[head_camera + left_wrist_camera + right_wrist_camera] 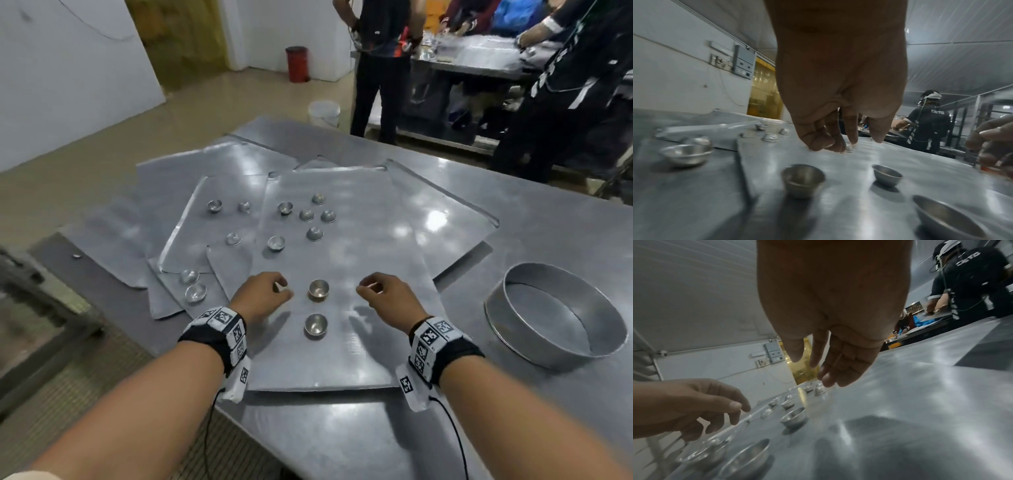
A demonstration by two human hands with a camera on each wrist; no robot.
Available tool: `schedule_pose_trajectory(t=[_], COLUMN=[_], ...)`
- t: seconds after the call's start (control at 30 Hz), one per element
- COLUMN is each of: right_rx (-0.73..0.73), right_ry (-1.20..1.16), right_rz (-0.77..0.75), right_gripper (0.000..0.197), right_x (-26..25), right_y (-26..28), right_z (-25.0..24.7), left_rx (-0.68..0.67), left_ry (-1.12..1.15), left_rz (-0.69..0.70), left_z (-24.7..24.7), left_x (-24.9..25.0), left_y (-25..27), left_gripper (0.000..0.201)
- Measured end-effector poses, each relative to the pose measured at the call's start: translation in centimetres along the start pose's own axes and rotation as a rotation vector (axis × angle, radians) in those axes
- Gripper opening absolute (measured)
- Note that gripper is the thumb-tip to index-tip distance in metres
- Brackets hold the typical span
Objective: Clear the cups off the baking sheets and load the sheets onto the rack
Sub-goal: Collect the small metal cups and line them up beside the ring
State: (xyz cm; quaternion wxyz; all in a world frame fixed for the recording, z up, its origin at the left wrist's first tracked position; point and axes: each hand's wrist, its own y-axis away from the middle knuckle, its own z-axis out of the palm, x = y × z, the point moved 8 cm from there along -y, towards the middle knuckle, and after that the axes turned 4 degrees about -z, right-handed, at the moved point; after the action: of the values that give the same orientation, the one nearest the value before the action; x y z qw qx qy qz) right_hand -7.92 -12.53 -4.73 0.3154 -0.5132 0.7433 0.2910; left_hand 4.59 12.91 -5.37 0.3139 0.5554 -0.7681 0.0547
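Now my left hand [262, 294] and right hand [387, 296] hover, fingers loosely curled, each grip holding nothing, flanking a metal cup [318, 288] on the top baking sheet [376, 274], probably to collect it.

The cups [318, 288] and baking sheets [359, 240] are silver-grey, the counter [548, 240] grey, the bin [297, 64] red, the wristbands [219, 329] black with black-and-white square markers.
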Motion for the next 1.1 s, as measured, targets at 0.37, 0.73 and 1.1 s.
schedule_pose_trajectory(t=[0.37, 0.73, 1.1], right_rx=[-0.174, -0.234, -0.157], right_ry=[0.108, 0.246, 0.300], right_rz=[-0.012, -0.015, 0.042], right_gripper=[0.039, 0.066, 0.056], right_x=[-3.1, -2.6, -1.5], right_y=[-1.1, 1.1, 1.0], right_z=[8.2, 11.4, 10.8], left_rx=[-0.076, -0.114, -0.160], left_ry=[-0.097, -0.117, -0.096], left_rz=[-0.009, 0.065, 0.144], left_z=[-1.8, 0.4, 1.4], left_x=[-6.7, -6.2, -4.2], left_y=[1.4, 0.2, -0.9], left_gripper=[0.061, 0.060, 0.056])
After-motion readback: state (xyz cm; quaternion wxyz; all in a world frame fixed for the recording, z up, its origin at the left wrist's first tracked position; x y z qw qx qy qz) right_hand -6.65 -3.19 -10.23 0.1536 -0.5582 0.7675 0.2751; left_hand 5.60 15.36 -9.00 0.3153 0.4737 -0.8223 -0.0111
